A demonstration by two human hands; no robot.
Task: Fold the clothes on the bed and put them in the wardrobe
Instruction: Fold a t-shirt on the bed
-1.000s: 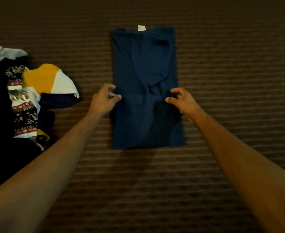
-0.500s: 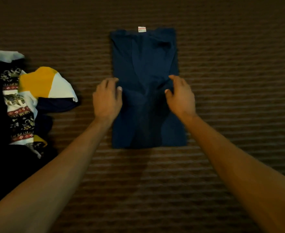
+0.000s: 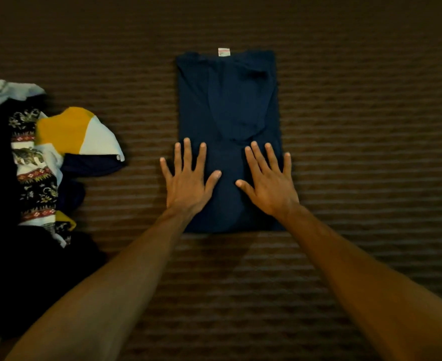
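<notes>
A navy blue shirt (image 3: 227, 100) lies folded into a tall narrow rectangle on the brown striped bed cover (image 3: 371, 126), its white neck label at the far edge. My left hand (image 3: 187, 175) lies flat with spread fingers on the shirt's lower left side, its outer fingers over the edge onto the cover. My right hand (image 3: 269, 178) lies flat with spread fingers on the lower right side. Neither hand holds anything.
A heap of unfolded clothes (image 3: 32, 165) lies at the left edge: a yellow, white and navy garment, a black patterned cloth with elephant bands, a pale piece behind. The bed cover stretches right of the shirt and toward me. No wardrobe is in view.
Both hands went from pinching the shirt's side edges at mid height to lying flat and spread on its lower half. The shirt has stayed in place.
</notes>
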